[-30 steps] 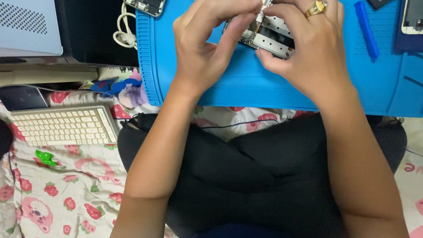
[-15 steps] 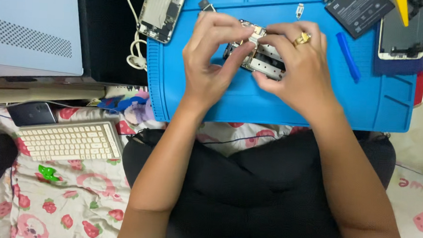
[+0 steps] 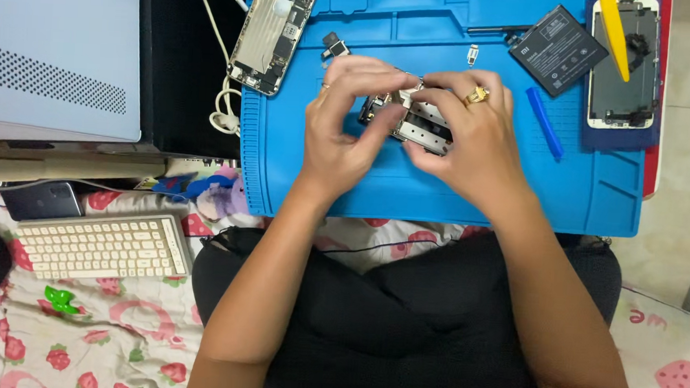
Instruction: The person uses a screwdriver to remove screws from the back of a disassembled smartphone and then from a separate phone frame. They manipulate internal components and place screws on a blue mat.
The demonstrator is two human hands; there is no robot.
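Hands point(image 3: 411, 134) unchanged since a second ago: both grips still pinch the board point(image 3: 420, 121) above the mat point(image 3: 408, 197), fiddling continues.

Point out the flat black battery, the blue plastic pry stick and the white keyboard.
Flat black battery point(image 3: 559, 49), head view, middle of its face.
Blue plastic pry stick point(image 3: 545, 122), head view, mid-shaft.
White keyboard point(image 3: 100, 246), head view, centre keys.
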